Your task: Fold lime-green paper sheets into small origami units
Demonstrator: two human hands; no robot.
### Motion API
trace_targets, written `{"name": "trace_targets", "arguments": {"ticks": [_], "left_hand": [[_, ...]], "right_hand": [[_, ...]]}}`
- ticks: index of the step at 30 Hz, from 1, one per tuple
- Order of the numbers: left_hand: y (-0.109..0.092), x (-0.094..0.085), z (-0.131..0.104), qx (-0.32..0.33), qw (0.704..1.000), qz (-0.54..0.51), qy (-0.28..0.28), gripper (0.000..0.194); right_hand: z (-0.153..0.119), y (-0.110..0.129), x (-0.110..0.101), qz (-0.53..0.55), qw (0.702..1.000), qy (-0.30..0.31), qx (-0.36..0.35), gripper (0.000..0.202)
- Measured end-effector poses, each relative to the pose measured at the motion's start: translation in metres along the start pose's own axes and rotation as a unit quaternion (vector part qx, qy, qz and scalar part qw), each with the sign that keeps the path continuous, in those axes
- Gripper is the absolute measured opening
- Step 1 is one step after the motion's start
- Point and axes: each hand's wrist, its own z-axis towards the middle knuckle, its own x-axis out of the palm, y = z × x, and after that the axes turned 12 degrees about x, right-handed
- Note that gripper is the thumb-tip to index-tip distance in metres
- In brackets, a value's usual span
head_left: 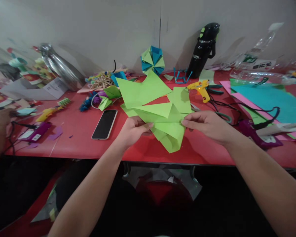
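A creased green paper is held up over the front part of the red table. My left hand pinches its left side between thumb and fingers. At the right end of the same fold, my right hand grips it with thumb and forefinger. Behind it lie more green sheets, partly covered by the held piece. A black-screened phone rests left of my left hand.
A yellow glue gun with cables lies behind my right hand. Farther back stand a black bottle and a blue-green paper ball. Coloured sheets are at the right. Another person's hand is at the far left.
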Motion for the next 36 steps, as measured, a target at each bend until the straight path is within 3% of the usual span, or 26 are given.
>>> {"name": "trace_targets", "arguments": {"ticks": [6,15,22,25,31,36], "left_hand": [[-0.005,-0.006,0.003,-0.011,0.999,0.027,0.019,0.027],[-0.007,-0.009,0.002,-0.017,0.998,0.041,0.04,0.027],[-0.007,-0.004,-0.001,-0.001,0.996,0.048,0.07,0.019],[-0.008,-0.007,-0.001,-0.001,0.995,0.054,0.088,0.018],[-0.014,-0.014,0.0,-0.033,0.987,0.086,0.128,0.015],[-0.013,-0.004,-0.001,-0.059,0.98,0.088,0.17,0.012]], "right_hand": [[-0.003,0.003,0.0,-0.068,0.997,0.029,-0.011,0.034],[-0.002,0.001,-0.004,-0.072,0.996,0.056,-0.011,0.035],[0.001,-0.003,0.018,-0.05,0.998,0.043,0.008,0.03],[0.003,-0.004,0.019,-0.047,0.996,0.075,0.014,0.032],[-0.002,0.002,0.0,-0.099,0.98,0.163,0.047,0.038],[-0.003,0.005,0.015,0.021,0.979,0.184,0.089,0.036]]}}
